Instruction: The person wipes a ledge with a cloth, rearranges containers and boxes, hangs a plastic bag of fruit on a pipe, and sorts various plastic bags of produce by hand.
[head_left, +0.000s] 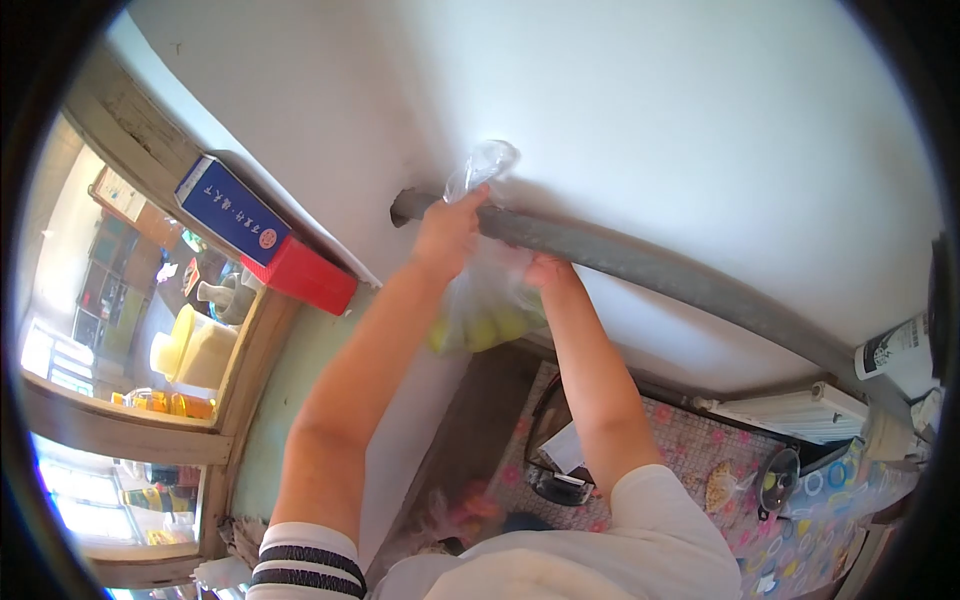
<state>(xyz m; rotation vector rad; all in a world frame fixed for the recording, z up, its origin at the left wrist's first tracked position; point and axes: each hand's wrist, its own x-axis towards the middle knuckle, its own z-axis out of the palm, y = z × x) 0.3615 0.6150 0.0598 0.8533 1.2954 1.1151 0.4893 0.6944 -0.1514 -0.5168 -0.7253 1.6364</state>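
In the head view, a pale plain wall (720, 120) fills the upper part; a thick grey pipe (640, 255) runs along it, slanting down to the right from a dark hole in the wall; at left stands a worn wooden window frame (120, 425), with a blue box (233, 207) and a red box (308, 277) end to end beside it; below, a flower-patterned cloth (670, 425) lies spread, and a white container (895, 352) with dark print is at far right.

The clear plastic bag (462, 295) is at the pipe near the hole, its thin, crinkled, shiny top above the pipe, its fuller body hanging below; yellow-green contents (480, 332) show through, rounded but blurred; the left hand (447, 235) grasps the bag at the pipe, index finger extended; the right hand (546, 270) touches its side, fingers partly hidden, so I cannot tell whether it grips.
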